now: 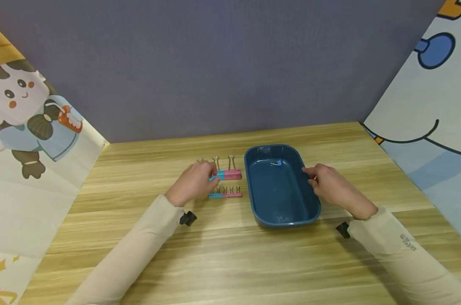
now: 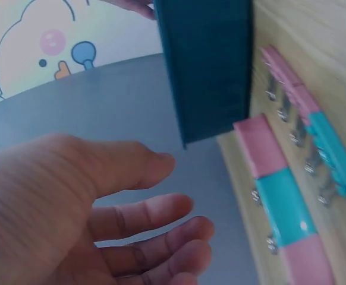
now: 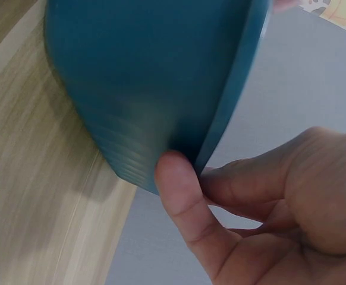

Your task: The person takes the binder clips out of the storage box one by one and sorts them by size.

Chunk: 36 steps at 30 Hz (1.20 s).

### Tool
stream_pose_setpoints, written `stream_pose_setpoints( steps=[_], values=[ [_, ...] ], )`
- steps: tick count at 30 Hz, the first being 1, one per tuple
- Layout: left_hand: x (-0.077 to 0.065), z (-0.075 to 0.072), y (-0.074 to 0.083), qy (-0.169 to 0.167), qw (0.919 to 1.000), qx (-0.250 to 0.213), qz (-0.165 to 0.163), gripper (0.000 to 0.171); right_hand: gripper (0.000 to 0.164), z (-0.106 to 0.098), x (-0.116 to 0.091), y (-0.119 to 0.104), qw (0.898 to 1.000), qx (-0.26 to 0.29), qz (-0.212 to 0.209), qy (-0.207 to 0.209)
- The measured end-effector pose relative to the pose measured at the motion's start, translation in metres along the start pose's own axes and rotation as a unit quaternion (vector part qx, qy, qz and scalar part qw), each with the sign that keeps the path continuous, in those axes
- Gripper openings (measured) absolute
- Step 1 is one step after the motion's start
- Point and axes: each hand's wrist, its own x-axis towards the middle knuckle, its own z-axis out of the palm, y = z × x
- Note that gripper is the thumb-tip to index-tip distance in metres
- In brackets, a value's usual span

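A dark blue plastic bin (image 1: 282, 197) stands on the table, with a small blue binder clip (image 1: 279, 162) on its floor near the far end. My right hand (image 1: 331, 184) pinches the bin's right rim between thumb and finger, as the right wrist view also shows. To the left of the bin lie large binder clips (image 1: 233, 174) in pink and light blue, side by side in a row. Nearer me is a row of smaller pink and blue binder clips (image 1: 225, 195). My left hand (image 1: 194, 180) hovers over the left part of the large row, partly hiding it, with fingers loosely bent and nothing held.
The wooden table (image 1: 222, 262) reaches back to a grey upright panel (image 1: 230, 72). Panels with cartoon pictures stand along the left and right sides. Black wrist cameras (image 1: 188, 218) sit at both cuffs.
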Motion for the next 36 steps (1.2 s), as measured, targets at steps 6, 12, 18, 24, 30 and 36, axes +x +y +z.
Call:
stream_pose_setpoints(
  steps=[6,12,18,24,30,36],
  values=[
    [0.007,-0.006,0.015,0.023,0.9993,0.009,0.028,0.018,0.041,-0.001,0.000,-0.001,1.000,0.006,0.003,0.000],
    [0.011,-0.007,0.024,0.035,0.9984,0.011,0.043,0.021,0.041,0.000,-0.001,-0.002,1.000,0.005,0.003,0.003],
    [0.015,-0.006,0.031,0.047,0.9971,0.017,0.057,0.026,0.041,0.000,-0.001,-0.002,1.000,0.006,-0.001,0.005],
    [0.021,-0.004,0.041,0.048,0.9965,0.027,0.063,0.031,0.040,0.000,-0.002,-0.001,1.000,0.005,-0.003,0.004],
    [0.029,-0.002,0.054,0.056,0.9965,0.009,0.061,0.034,0.040,0.002,-0.003,-0.001,1.000,-0.001,-0.011,0.014],
    [0.040,0.000,0.067,0.062,0.9968,-0.009,0.049,0.037,0.040,0.002,-0.003,-0.001,1.000,0.001,-0.010,0.016]
  ],
)
